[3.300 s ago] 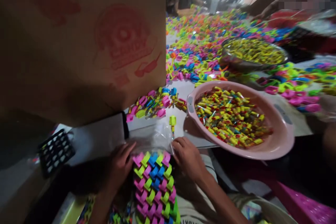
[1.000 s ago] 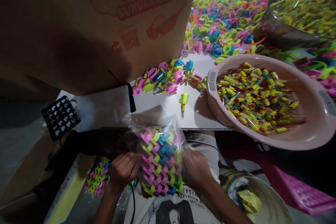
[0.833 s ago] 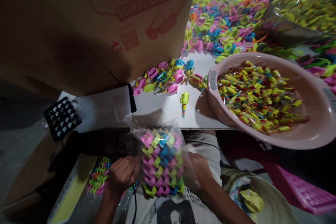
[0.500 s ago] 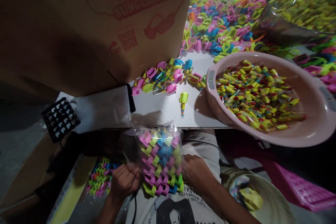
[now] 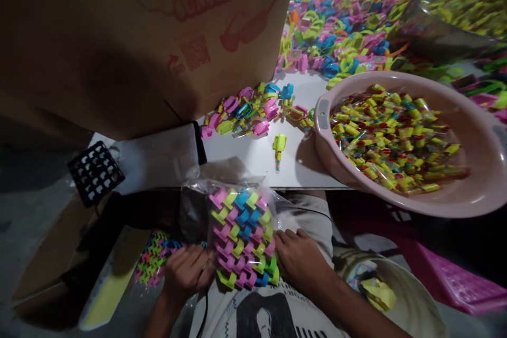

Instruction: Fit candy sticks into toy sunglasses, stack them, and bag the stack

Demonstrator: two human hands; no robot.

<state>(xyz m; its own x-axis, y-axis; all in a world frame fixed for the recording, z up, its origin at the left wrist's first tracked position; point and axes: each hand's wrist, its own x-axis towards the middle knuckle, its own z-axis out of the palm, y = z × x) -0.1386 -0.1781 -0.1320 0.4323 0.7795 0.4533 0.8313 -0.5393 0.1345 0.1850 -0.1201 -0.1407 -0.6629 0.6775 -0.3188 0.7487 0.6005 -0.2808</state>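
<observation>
A clear plastic bag (image 5: 243, 237) packed with rows of pink, yellow-green and blue plastic pieces hangs over my lap, below the table edge. My left hand (image 5: 190, 268) has its fingers closed on the bag's left side. On the opposite side, my right hand (image 5: 298, 253) grips the bag with curled fingers. Beyond the bag, a single yellow-green toy with a small tube (image 5: 279, 152) lies on the white table (image 5: 237, 161). Behind it is a loose pile of coloured toys (image 5: 245, 111).
A pink basin (image 5: 481, 169) of small yellow tubes stands at the right. A large cardboard box (image 5: 138, 47) fills the upper left. A black grid tray (image 5: 96, 173) juts out at the left edge. Below are a bin (image 5: 412, 290) and a bag of coloured pieces (image 5: 152, 259).
The bag's face has tilted more upward and its top has spread to the sides. Both hands stay closed on its sides. The view has shifted slightly.
</observation>
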